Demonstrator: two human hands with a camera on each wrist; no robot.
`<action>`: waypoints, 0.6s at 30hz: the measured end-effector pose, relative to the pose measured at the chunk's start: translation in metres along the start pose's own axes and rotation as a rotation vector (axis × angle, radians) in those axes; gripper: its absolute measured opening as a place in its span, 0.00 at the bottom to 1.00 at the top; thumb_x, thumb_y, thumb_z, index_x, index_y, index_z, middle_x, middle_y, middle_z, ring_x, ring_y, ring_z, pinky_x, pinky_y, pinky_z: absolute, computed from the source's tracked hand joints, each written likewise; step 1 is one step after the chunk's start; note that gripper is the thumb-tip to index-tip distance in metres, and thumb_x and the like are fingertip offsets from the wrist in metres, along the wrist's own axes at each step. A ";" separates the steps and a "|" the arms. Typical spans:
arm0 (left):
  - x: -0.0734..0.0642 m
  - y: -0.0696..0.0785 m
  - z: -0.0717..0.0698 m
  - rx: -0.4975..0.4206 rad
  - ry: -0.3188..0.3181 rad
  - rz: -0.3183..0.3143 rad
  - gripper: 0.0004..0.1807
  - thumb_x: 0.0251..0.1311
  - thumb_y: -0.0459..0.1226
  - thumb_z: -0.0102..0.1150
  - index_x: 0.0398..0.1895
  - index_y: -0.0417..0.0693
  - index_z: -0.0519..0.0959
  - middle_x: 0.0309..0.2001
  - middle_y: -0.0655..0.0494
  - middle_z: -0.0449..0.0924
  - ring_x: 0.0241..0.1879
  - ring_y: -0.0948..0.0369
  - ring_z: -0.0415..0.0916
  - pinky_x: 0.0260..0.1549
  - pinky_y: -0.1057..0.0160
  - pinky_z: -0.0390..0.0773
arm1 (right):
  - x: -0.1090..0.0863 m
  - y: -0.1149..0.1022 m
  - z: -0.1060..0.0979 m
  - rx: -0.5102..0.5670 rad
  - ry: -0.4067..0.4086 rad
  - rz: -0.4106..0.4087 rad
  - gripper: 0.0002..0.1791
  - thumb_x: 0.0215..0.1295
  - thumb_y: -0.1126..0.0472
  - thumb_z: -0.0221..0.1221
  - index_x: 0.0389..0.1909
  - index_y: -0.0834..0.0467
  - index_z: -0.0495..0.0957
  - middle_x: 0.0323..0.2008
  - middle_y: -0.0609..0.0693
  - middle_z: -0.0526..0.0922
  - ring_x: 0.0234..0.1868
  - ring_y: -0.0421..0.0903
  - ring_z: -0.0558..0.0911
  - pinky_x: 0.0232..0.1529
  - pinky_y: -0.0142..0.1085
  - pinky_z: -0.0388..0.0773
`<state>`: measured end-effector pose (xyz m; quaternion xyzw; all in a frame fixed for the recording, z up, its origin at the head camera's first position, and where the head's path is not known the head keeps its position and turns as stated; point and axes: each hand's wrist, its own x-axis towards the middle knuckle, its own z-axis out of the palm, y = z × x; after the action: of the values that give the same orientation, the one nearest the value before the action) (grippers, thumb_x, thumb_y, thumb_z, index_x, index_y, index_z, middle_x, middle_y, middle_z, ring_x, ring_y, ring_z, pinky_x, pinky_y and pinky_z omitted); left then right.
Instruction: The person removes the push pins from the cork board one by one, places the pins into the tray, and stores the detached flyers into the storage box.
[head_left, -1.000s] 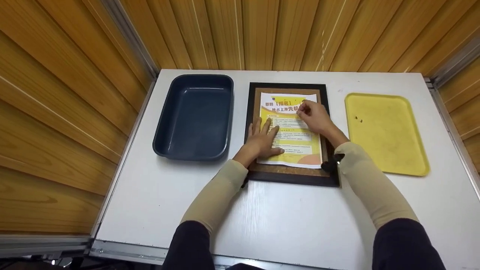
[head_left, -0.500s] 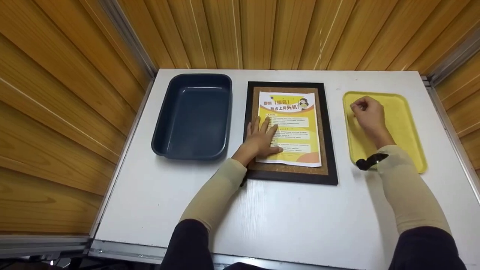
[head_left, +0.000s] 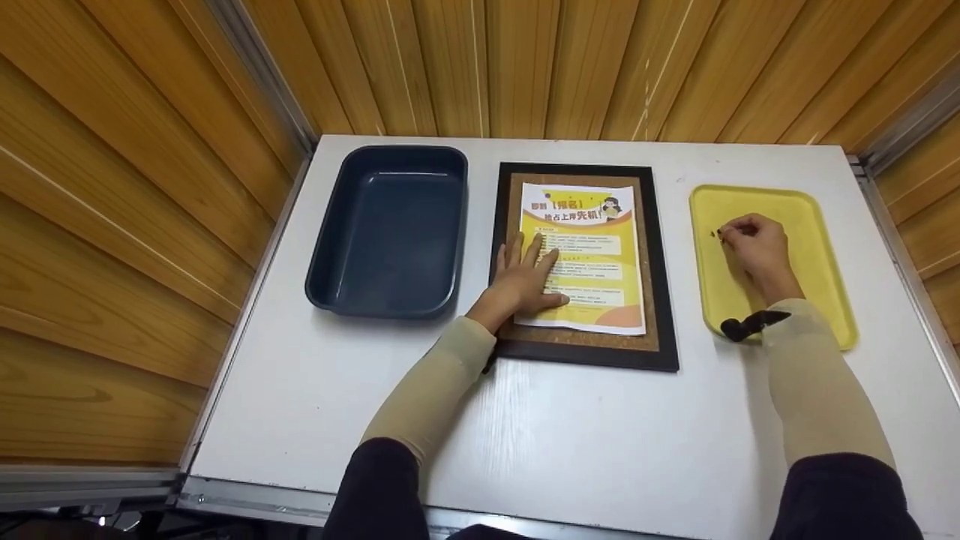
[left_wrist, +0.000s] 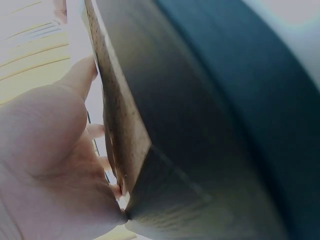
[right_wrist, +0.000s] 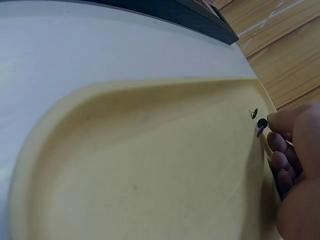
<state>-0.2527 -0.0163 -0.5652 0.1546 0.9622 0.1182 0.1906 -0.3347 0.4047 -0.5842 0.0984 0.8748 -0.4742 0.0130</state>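
My left hand [head_left: 521, 285] lies with spread fingers on the left side of a printed yellow-and-white poster [head_left: 592, 277]. The poster rests on a cork board [head_left: 651, 300] with a black frame [head_left: 585, 360]; a dark blue dot marks its upper left corner. In the left wrist view, the palm stands beside the frame's edge. Over the yellow tray [head_left: 795, 300], my right hand [head_left: 761, 251] has its fingers curled, with a small dark thumbtack [right_wrist: 262, 123] at the tips of thumb and forefinger, seemingly pinched. Another thumbtack [right_wrist: 254, 113] lies on the tray close by.
A deep dark blue bin [head_left: 397, 247] stands left of the board on the white table [head_left: 562, 442]. Wooden panels [head_left: 517, 67] wall the back and both sides. A black strap with a camera [head_left: 750, 325] sits on the right wrist.
My right hand has moved from the poster's upper right corner across to the yellow tray, then slightly down to the thumbtacks. My left hand has stayed on the poster.
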 end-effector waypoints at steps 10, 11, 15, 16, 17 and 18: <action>-0.002 0.000 0.000 -0.005 -0.020 0.004 0.52 0.70 0.68 0.55 0.88 0.63 0.46 0.87 0.50 0.27 0.84 0.44 0.18 0.78 0.37 0.27 | -0.009 -0.013 0.014 0.006 0.114 -0.106 0.18 0.78 0.56 0.59 0.54 0.67 0.80 0.40 0.46 0.80 0.39 0.37 0.78 0.36 0.23 0.77; -0.004 0.001 -0.002 0.000 -0.015 0.011 0.52 0.70 0.67 0.55 0.88 0.62 0.47 0.87 0.49 0.28 0.84 0.43 0.19 0.78 0.37 0.28 | -0.010 -0.019 0.017 0.018 0.127 -0.116 0.18 0.78 0.56 0.60 0.54 0.67 0.80 0.39 0.45 0.80 0.39 0.37 0.78 0.36 0.23 0.77; -0.006 0.004 -0.004 0.027 0.003 0.013 0.51 0.70 0.67 0.56 0.88 0.61 0.48 0.87 0.48 0.32 0.84 0.42 0.23 0.79 0.37 0.31 | -0.013 -0.046 0.037 0.071 0.168 -0.205 0.17 0.76 0.57 0.63 0.52 0.67 0.82 0.39 0.44 0.81 0.40 0.36 0.78 0.40 0.24 0.75; -0.006 0.004 -0.005 0.034 0.001 0.007 0.51 0.70 0.67 0.56 0.88 0.61 0.48 0.87 0.48 0.31 0.84 0.43 0.23 0.79 0.37 0.31 | -0.012 -0.054 0.043 0.080 0.169 -0.235 0.16 0.76 0.57 0.63 0.52 0.67 0.83 0.39 0.44 0.82 0.40 0.36 0.78 0.42 0.25 0.75; -0.006 0.005 -0.006 0.032 -0.007 0.000 0.51 0.71 0.67 0.55 0.88 0.62 0.48 0.87 0.49 0.30 0.84 0.43 0.22 0.79 0.38 0.30 | -0.012 -0.061 0.050 0.084 0.164 -0.264 0.16 0.75 0.58 0.64 0.52 0.68 0.83 0.39 0.44 0.82 0.40 0.36 0.77 0.43 0.26 0.74; -0.004 0.004 -0.005 0.030 -0.011 -0.008 0.51 0.70 0.67 0.55 0.88 0.62 0.48 0.87 0.49 0.30 0.84 0.44 0.21 0.79 0.38 0.30 | -0.011 -0.068 0.057 0.083 0.158 -0.292 0.16 0.75 0.58 0.64 0.51 0.67 0.83 0.38 0.44 0.82 0.40 0.36 0.77 0.43 0.26 0.73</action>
<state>-0.2498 -0.0147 -0.5579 0.1543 0.9634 0.1021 0.1938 -0.3402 0.3192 -0.5577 0.0079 0.8578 -0.4976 -0.1288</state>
